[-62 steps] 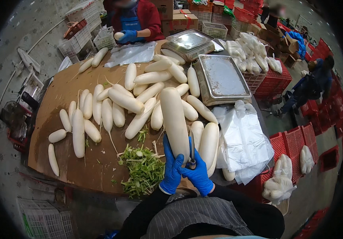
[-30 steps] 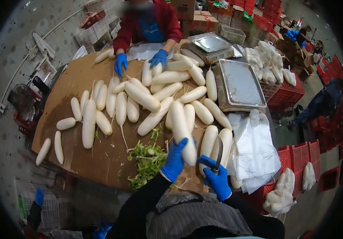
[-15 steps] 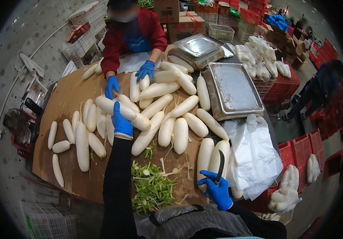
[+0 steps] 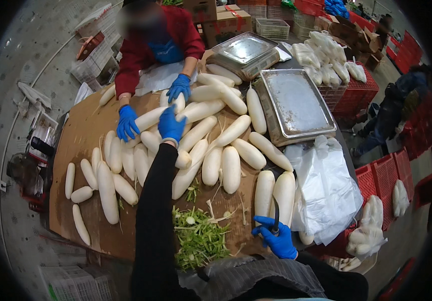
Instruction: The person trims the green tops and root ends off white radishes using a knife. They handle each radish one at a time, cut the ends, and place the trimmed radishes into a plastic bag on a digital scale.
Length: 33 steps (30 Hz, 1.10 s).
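Long white radishes (image 4: 231,169) lie heaped over the cardboard-covered table (image 4: 140,231). My left hand (image 4: 171,125), in a blue glove, reaches into the heap with its fingers curled over the end of a white radish (image 4: 148,118); its underside is hidden. A co-worker's gloved hand (image 4: 127,123) touches the other end of that radish. The co-worker's second hand (image 4: 179,87) rests on another radish just beyond mine. At the near right my gloved right hand (image 4: 278,239) grips a curved knife (image 4: 276,216), blade upward, beside two radishes (image 4: 264,193) lying side by side.
Cut green leaf stalks (image 4: 201,238) are piled at the table's near edge. White plastic bags (image 4: 324,190) lie at the right, below two metal-topped scales (image 4: 299,105). Across the table stands the co-worker in red sleeves (image 4: 188,35). Red crates (image 4: 376,175) line the right side.
My left hand has moved farther away and slightly right with the radish, which now lies at a different angle. My right hand stays low with the knife. The whole view has shifted slightly.
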{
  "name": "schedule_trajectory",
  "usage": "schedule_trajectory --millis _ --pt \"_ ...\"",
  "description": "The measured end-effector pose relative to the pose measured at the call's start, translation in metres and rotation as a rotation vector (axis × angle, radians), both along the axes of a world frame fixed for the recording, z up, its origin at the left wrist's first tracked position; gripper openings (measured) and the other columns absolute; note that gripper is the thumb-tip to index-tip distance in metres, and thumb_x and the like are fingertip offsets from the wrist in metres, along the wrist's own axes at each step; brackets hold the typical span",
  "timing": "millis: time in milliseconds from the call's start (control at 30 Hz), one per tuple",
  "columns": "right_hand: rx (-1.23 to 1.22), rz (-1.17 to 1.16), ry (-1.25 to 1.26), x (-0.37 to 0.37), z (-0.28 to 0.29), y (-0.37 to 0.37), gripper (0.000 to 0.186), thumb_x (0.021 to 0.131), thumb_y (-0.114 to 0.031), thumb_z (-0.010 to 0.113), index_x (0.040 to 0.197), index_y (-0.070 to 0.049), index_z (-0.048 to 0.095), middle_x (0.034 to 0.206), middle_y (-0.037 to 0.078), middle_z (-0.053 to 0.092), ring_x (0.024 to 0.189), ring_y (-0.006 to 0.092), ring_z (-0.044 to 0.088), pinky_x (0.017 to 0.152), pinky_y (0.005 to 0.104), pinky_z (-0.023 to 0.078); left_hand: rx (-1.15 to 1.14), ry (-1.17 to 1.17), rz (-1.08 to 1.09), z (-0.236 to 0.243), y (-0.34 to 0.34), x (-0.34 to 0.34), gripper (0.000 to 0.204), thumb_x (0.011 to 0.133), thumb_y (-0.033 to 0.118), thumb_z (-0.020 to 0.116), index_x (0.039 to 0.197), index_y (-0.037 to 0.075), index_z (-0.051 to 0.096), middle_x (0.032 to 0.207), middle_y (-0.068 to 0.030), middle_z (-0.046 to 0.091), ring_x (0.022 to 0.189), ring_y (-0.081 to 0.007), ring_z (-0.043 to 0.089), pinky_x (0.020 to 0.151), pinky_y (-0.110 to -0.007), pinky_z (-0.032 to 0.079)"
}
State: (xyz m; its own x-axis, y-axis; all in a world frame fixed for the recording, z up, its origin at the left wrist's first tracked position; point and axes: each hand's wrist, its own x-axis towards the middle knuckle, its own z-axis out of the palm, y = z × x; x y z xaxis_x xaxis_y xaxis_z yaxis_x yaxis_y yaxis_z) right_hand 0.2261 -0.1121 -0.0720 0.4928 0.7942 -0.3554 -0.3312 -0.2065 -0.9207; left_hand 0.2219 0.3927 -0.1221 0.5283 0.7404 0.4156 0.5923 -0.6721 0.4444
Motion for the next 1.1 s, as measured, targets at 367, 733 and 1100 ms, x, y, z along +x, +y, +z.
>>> schedule_trajectory --millis 367,733,1100 --pt "0.031 0.018 0.082 0.004 0.010 -0.005 0.033 0.098 -0.018 0.054 0.129 -0.007 0.059 0.095 0.006 0.070 0.071 0.0057 0.058 0.054 0.0190 0.046 -0.962 0.045 -0.088 0.067 -0.067 -0.026 0.059 0.080 0.051 0.068 0.113 0.001 0.064 0.095 -0.0134 0.069 0.085 -0.0222 0.068 0.064 -0.031 0.049" --pt "0.162 0.047 0.031 -0.008 0.015 0.002 0.038 0.096 -0.013 0.056 0.133 -0.003 0.053 0.114 0.010 0.067 0.059 0.0039 0.055 0.051 0.0181 0.047 -1.698 -0.959 -0.517 0.036 -0.303 -0.153 0.062 0.090 0.052 0.059 0.126 0.001 0.051 0.098 -0.0147 0.067 0.064 -0.0168 0.058 0.052 -0.026 0.045" --pt "0.152 0.125 0.026 -0.025 0.028 0.018 0.063 0.079 -0.006 0.076 0.137 -0.005 0.051 0.099 0.005 0.067 0.061 0.0038 0.053 0.049 0.0196 0.043 -1.318 -1.421 -0.509 0.062 -0.350 -0.122 0.082 0.090 0.046 0.060 0.148 0.003 0.024 0.148 -0.0145 0.035 0.135 -0.0288 0.038 0.113 -0.043 0.031"
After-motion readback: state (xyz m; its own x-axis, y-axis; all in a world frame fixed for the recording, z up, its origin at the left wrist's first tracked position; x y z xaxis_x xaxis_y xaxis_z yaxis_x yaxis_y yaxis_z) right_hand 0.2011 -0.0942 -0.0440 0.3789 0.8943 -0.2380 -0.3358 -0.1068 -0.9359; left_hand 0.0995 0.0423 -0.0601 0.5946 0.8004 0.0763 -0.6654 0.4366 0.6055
